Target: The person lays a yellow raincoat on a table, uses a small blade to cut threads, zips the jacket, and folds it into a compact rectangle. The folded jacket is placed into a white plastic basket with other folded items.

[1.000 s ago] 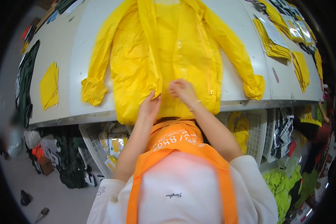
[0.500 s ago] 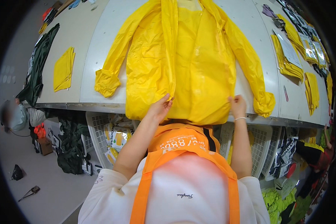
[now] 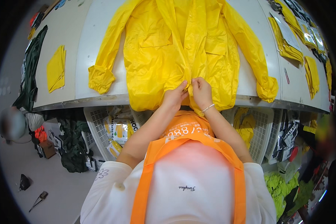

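A yellow rain jacket (image 3: 149, 63) lies spread on the white table, its hem hanging over the near edge. Its two sleeves reach out to either side with bunched cuffs. Both front panels are drawn toward the middle, and the zipper (image 3: 190, 71) runs down between them. At the zipper's lower end, my left hand (image 3: 174, 98) pinches the left front edge. Close beside it, my right hand (image 3: 201, 92) is closed on the right front edge, fingers curled. The small zipper parts between my fingertips are mostly hidden.
Folded yellow garments lie on the table (image 3: 82, 80) at the left (image 3: 56, 69) and right (image 3: 285, 39). A dark green garment (image 3: 30, 71) drapes at the far left. White baskets (image 3: 97, 125) with packaged goods stand under the table edge. A pen (image 3: 286, 75) lies at right.
My right hand has moved left from the jacket's right hem to the middle, bringing the right front panel over. My left hand has shifted slightly right and up with the left edge.
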A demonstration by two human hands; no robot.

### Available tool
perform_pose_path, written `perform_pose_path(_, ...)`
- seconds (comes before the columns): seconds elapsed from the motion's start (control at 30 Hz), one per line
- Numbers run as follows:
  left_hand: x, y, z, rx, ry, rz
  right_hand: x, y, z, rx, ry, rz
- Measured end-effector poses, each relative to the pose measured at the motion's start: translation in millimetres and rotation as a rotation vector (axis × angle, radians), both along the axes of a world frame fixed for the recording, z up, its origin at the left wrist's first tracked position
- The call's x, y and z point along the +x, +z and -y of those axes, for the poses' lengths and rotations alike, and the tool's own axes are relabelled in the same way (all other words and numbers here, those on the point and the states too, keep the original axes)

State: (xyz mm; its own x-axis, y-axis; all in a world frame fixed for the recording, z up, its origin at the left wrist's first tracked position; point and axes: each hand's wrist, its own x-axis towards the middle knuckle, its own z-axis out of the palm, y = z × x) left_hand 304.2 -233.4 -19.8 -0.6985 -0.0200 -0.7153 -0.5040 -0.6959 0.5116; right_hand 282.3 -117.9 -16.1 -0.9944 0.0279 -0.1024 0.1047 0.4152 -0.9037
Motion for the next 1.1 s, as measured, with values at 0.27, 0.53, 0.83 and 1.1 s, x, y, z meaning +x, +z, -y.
perform_pose_path(0.27, -9, -9, -5, 0.222, -0.043, 0.076, 5, -3, -32, 0.374, -0.036, -0.139)
perform_pose_path(0.53, -18, -29, -13, 0.16, -0.135, 0.061, 10, -25, -31, 0.057, -0.015, 0.055)
perform_pose_path(0.83, -21, -35, -24, 0.169, -0.111, 0.041, 20, 11, -16, 0.758, 0.12, -0.168)
perform_pose_path(1.1, -21, -42, -30, 0.142, -0.042, 0.068, 18, 18, -19, 0.938, 0.176, -0.152)
